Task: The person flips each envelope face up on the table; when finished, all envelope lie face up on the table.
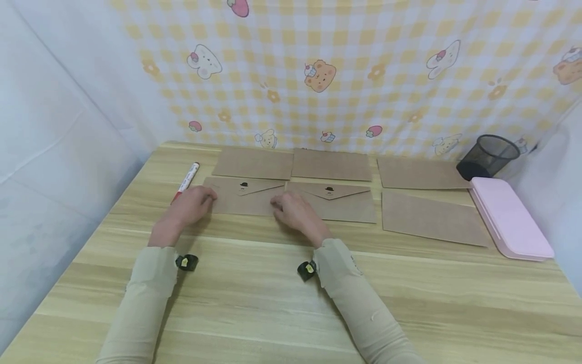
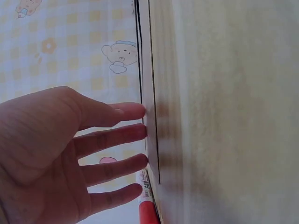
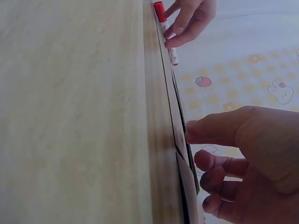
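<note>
- Head cam: front-left envelope between left hand and right hand
- Left wrist: fingers mostly straight, touching it
- Right wrist: fingers loosely bent at its edge
- Pink case? head cam only

A yellow-checked cartoon cloth hangs behind the far edge of the wood-grained table; white sheeting flanks its left edge.
</note>
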A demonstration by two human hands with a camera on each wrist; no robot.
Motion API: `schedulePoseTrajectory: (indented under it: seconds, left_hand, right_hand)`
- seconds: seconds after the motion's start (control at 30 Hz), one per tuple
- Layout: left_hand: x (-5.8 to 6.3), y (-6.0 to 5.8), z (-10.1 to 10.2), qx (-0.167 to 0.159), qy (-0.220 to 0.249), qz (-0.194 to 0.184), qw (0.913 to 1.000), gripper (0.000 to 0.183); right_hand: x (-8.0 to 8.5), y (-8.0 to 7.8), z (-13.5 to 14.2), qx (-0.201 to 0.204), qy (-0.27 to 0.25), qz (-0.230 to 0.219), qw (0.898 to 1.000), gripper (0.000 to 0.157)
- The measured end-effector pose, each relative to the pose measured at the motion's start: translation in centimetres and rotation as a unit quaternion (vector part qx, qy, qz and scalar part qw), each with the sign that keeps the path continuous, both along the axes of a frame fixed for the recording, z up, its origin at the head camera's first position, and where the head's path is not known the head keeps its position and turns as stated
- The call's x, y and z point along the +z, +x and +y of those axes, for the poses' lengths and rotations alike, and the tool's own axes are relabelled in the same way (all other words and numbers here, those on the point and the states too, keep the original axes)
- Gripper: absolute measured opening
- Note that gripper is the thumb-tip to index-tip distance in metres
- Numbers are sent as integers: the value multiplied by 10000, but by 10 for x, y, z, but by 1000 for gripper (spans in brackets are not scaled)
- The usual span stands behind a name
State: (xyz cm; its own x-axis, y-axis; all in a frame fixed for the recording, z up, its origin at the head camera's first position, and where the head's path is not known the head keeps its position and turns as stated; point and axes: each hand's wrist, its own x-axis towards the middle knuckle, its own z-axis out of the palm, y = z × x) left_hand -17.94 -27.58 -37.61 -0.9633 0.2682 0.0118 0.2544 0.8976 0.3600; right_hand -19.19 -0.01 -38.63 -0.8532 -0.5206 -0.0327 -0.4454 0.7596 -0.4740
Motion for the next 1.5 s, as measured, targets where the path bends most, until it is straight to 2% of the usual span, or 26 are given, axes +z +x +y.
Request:
schedulePoseTrajectory:
  seconds: [0.13, 0.23, 0.33, 0.5, 0.63, 0.77, 0.83, 1.03, 1.13, 1.27, 1.37, 1.5]
  left_hand:
    - [4, 2, 1, 44, 37, 301, 9995, 22]
    - [8, 1, 2, 15, 306, 403, 9987, 18]
    - [15, -3, -1, -21, 533, 278, 9982, 15]
    - [29, -24, -12, -189, 555, -19, 9983, 16]
    - [35, -49, -20, -302, 512, -204, 9980, 20]
    - [34, -71, -18, -369, 417, -440, 9975, 27]
    - [34, -78, -15, -405, 333, -611, 9968, 31]
    - [27, -97, -5, -317, 134, -1288, 9911, 44]
    - [18, -105, -5, -420, 22, -1374, 9896, 51]
    - [11, -110, -4, -515, -47, -1371, 9892, 48]
    - [10, -111, -2, -342, -162, -1442, 9888, 48]
    - [16, -111, -3, -77, -405, -1608, 9861, 46]
  right_hand:
    - [1, -6, 10, -159, -472, 59, 9987, 28]
    - [2, -12, 24, -367, -829, 161, 9958, 28]
    - [5, -18, 36, -453, -719, 257, 9961, 27]
    - [16, -37, 46, -479, -327, 167, 9982, 29]
    - [25, -57, 38, -120, 25, 461, 9989, 29]
    - [33, -71, 24, 240, 541, 593, 9965, 30]
    - [35, -76, 19, 265, 663, 454, 9964, 32]
    - [33, -87, 8, 241, 602, -290, 9975, 31]
    - [32, -90, 5, 237, 692, -586, 9956, 28]
    - [30, -94, 2, 65, 887, -594, 9943, 23]
    - [28, -97, 0, -11, 927, -593, 9939, 21]
    - [25, -101, -4, -72, 806, -620, 9948, 22]
